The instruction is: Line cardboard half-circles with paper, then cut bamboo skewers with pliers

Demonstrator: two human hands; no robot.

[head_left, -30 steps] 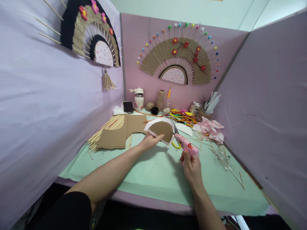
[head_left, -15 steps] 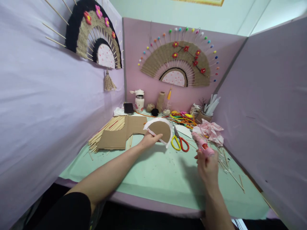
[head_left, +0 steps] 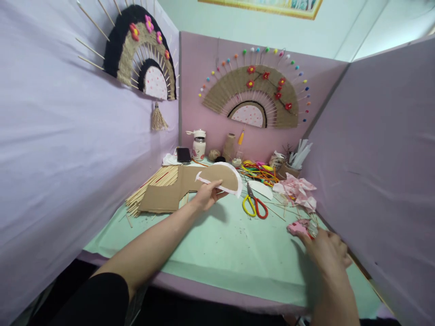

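My left hand [head_left: 208,195] grips a half-round piece of cardboard [head_left: 217,175] by its straight edge, thumb on top and fingers underneath. A white fabric border is folded over the cardboard's rim, with a little pink at the straight side. Low over the right of the table, my right hand [head_left: 324,251] is closed at the back of a pink glue gun [head_left: 299,227]; its fingers are partly blurred. Between the two hands lie scissors [head_left: 254,206] with one yellow and one red handle. Beyond them rests a white half-round piece [head_left: 261,189].
Cardboard sheets [head_left: 159,198] lie over thin wooden sticks [head_left: 149,181] at left. Crumpled pink fabric [head_left: 297,188] and loose sticks are at right. Coloured pipe cleaners [head_left: 260,174], a bottle [head_left: 199,147] and a phone [head_left: 184,155] stand or lie behind. Partitions enclose the table.
My right hand has moved right and lowered the glue gun toward the table. My left hand has tilted the cardboard half-round flatter and shifted it slightly left.
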